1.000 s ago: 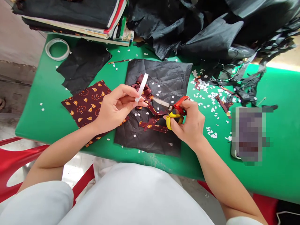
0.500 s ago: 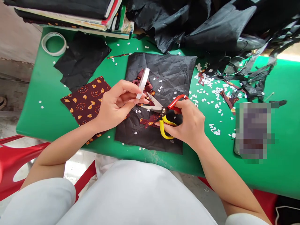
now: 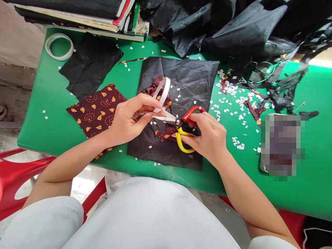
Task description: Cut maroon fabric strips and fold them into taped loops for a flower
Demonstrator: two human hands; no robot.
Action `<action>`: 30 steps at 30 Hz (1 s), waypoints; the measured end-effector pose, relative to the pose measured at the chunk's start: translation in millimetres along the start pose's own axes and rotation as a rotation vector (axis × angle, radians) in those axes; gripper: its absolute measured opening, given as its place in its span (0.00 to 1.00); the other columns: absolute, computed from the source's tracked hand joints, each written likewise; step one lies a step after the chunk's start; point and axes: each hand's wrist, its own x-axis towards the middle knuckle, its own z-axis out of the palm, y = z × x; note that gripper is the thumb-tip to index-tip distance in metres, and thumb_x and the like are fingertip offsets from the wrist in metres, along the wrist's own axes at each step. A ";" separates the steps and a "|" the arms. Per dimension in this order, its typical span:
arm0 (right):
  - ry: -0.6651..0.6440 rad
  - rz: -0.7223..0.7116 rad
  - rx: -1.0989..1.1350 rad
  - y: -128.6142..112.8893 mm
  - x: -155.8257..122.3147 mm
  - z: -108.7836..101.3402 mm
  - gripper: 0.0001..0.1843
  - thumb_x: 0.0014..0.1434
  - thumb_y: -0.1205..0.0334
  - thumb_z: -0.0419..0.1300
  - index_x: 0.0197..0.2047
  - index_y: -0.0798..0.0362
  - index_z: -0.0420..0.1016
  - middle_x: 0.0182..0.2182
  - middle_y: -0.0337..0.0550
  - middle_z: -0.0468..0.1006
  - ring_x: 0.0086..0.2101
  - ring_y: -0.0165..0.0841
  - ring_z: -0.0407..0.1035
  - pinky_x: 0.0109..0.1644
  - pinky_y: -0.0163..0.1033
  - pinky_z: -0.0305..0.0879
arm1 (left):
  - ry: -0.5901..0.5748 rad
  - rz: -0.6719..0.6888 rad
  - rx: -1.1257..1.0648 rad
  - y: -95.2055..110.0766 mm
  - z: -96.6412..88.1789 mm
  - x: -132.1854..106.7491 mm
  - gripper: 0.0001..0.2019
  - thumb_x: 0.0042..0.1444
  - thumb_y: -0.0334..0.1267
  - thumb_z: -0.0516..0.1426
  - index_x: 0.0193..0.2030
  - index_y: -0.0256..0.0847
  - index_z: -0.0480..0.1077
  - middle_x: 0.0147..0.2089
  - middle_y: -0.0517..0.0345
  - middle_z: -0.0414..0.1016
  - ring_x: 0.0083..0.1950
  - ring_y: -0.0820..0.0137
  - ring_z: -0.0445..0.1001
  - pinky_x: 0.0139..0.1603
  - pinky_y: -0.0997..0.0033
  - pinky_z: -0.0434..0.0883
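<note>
Between the thumb and fingers of my left hand (image 3: 132,119) is a narrow roll of white tape (image 3: 167,88), its ring tilted up. My right hand (image 3: 207,136) grips scissors (image 3: 178,122) with one red and one yellow handle. Their blades point left and meet the tape's lower end at my left fingertips. Underneath lies a black fabric sheet (image 3: 186,76) with small white bits on it. Maroon patterned scraps (image 3: 166,134) rest on that sheet, partly hidden by my hands and the scissors.
Left of my hands is a maroon patterned cloth (image 3: 95,110), near a black piece (image 3: 90,65) and a wider tape roll (image 3: 59,46). Books (image 3: 77,17) and crumpled black material (image 3: 220,27) line the back. White bits (image 3: 230,93) and a blurred-out phone-like object (image 3: 281,143) lie right.
The scissor blades have closed together at the tape's end and shifted slightly left. The tape roll has turned, showing more of its ring.
</note>
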 end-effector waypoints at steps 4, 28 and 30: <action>-0.033 0.019 0.004 0.6 -2.3 -1.5 0.12 0.56 0.55 0.60 0.39 0.52 0.65 0.24 0.38 0.70 0.24 0.30 0.62 0.26 0.34 0.59 | -0.003 -0.009 0.006 1.5 -0.2 0.4 0.12 0.55 0.23 0.54 0.43 0.40 0.68 0.40 0.61 0.73 0.44 0.72 0.77 0.47 0.73 0.77; -0.087 0.106 -0.136 4.8 -4.8 -2.2 0.16 0.57 0.48 0.55 0.28 0.51 0.69 0.18 0.38 0.65 0.21 0.28 0.58 0.24 0.33 0.54 | 0.013 -0.050 0.137 4.9 -0.5 0.3 0.08 0.57 0.33 0.55 0.43 0.42 0.69 0.38 0.62 0.76 0.35 0.73 0.79 0.35 0.77 0.77; -0.110 0.118 -0.163 4.4 -4.8 -2.3 0.17 0.57 0.46 0.55 0.28 0.51 0.70 0.18 0.38 0.65 0.20 0.28 0.58 0.24 0.33 0.53 | 0.020 -0.031 0.176 3.7 -1.4 0.4 0.06 0.57 0.33 0.55 0.41 0.42 0.70 0.38 0.62 0.76 0.34 0.74 0.79 0.33 0.79 0.76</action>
